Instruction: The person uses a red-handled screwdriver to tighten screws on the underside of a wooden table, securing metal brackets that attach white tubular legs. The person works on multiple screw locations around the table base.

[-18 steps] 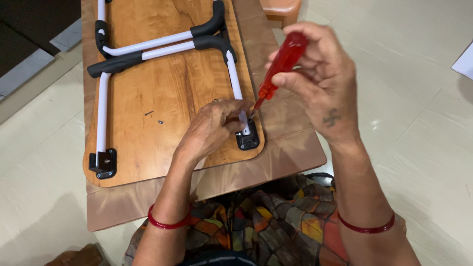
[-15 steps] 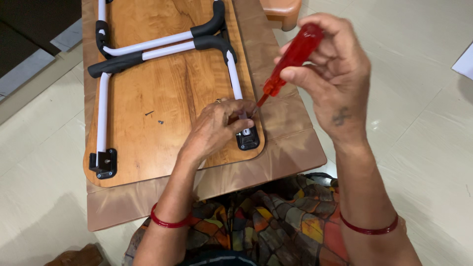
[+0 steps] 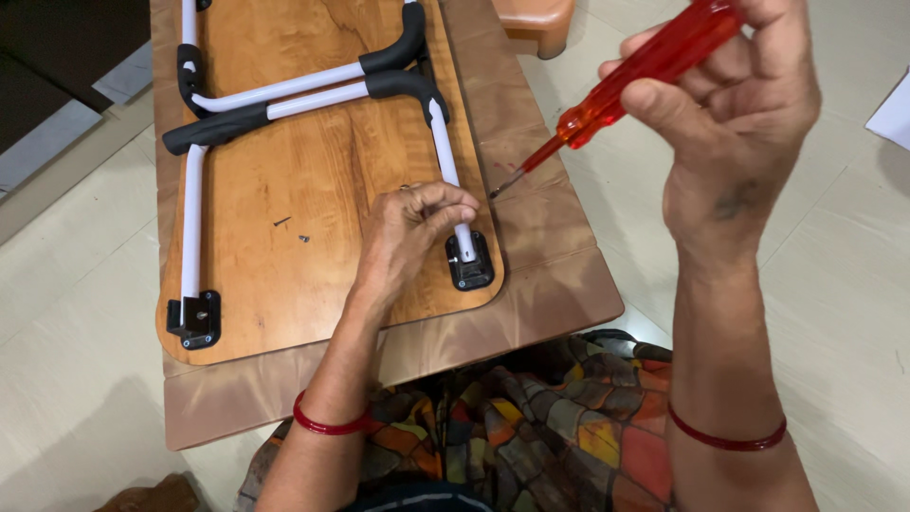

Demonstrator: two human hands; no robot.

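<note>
Inside right-hand grip, red screwdriver

Looks like a home, a living room floor rather than a workshop. Pale glossy floor tiles all around, with a low brown wooden desk standing on them. Small folding lap table of wood grain lying upside down on it, white tube legs folded flat. Patterned everyday clothing at the near edge; orange stool beyond.
</note>
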